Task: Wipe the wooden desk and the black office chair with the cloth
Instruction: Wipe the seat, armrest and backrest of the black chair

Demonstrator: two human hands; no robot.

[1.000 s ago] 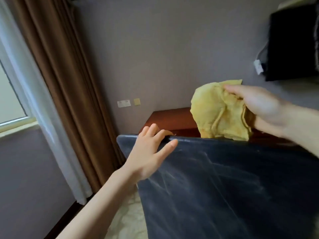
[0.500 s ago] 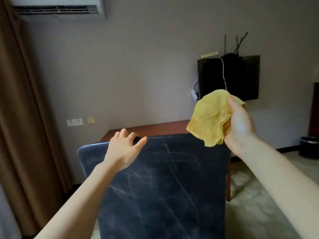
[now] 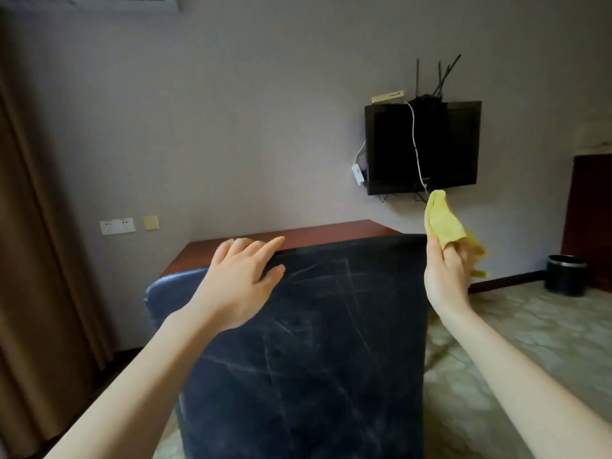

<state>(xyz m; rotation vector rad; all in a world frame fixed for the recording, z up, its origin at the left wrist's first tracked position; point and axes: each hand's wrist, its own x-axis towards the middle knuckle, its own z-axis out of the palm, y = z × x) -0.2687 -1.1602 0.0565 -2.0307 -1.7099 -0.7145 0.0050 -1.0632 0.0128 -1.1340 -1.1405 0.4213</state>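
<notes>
My left hand lies flat and relaxed on the chair back, counter just behind at twelve o'clock. At three o'clock my right hand pinches the cloth — soft, light, floppy — best bunched in the grip.

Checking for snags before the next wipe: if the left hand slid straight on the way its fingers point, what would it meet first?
Probably the desk. The left hand rests on the chair back's top edge, fingers pointing forward and slightly right, and the desk lies just beyond, though depth is unclear.
</notes>
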